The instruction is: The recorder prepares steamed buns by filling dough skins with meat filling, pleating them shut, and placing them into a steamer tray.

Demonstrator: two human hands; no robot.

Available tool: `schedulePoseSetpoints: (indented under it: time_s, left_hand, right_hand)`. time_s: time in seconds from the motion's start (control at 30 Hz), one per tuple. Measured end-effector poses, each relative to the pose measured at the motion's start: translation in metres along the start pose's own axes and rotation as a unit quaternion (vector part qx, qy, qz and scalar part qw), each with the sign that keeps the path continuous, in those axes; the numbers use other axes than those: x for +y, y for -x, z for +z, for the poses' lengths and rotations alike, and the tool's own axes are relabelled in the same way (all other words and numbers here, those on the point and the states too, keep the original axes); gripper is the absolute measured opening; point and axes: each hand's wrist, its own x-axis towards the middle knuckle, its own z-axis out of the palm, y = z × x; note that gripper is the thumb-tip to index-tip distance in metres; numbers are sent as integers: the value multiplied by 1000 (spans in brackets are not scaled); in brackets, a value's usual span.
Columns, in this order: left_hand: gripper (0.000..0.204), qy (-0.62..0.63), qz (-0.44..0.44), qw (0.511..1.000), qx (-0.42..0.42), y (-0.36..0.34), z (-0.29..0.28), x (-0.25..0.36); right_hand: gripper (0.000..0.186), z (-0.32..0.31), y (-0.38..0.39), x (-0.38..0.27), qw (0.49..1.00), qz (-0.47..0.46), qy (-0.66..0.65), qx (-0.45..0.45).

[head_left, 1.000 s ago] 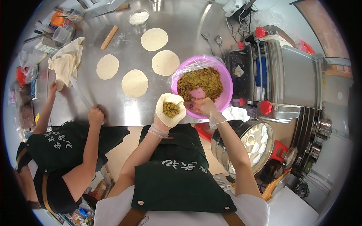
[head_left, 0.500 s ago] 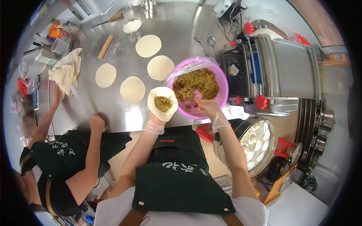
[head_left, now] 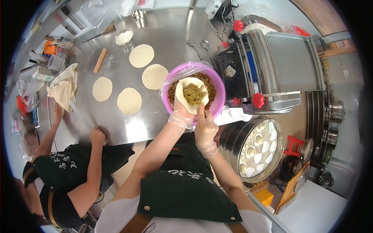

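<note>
My left hand (head_left: 184, 111), in a clear plastic glove, cups a round dough wrapper (head_left: 180, 93) from below. A mound of greenish-brown filling (head_left: 192, 94) sits in the wrapper's middle. They are held over a pink-purple bowl (head_left: 221, 95) of the same filling, partly draped with plastic film (head_left: 182, 72). My right hand (head_left: 206, 126), also gloved, is closed at the wrapper's near right edge, its fingertips by the filling; whatever it grips is hidden. Several flat dough rounds, among them a near one (head_left: 129, 101) and a far one (head_left: 142, 56), lie on the steel table to the left.
A dough-rolling machine (head_left: 291, 64) stands right of the bowl. Below it is a round steamer (head_left: 274, 167) holding white pieces. At left, a co-worker's hand (head_left: 97, 136) grips a long blade beside folded dough (head_left: 64, 87). A rolling pin (head_left: 100, 60) and flour bowl (head_left: 124, 37) lie farther back.
My left hand has carried the wrapper right, from beside the bowl to over it. My right hand has come out of the bowl to the wrapper's edge. The filling mound looks larger.
</note>
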Motion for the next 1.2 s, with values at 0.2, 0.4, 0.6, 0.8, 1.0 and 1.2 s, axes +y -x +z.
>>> schedulePoseSetpoints:
  time_s: [0.2, 0.4, 0.6, 0.8, 1.0, 1.2]
  left_hand:
    - [45, 7, -5, 1000, 0, -5, -6, 7]
    - [43, -16, -7, 998, -53, -13, -33, 16]
    - [44, 19, -13, 997, -77, -12, -45, 32]
    - [47, 18, 26, 997, -63, -13, -52, 52]
    - [46, 41, 13, 995, -85, -10, -62, 53]
    - [54, 25, -16, 998, -61, -10, -55, 37]
  right_hand:
    - [55, -3, -15, 19, 992, 31, -123, -21]
    - [54, -24, -30, 11, 959, 93, -264, -44]
    - [57, -28, -29, 19, 970, 29, -230, 71]
    - [54, 20, -4, 60, 987, 34, 118, -108]
    - [35, -27, -12, 32, 903, 162, -387, -94]
    - [36, -6, -4, 23, 788, 303, -506, -178]
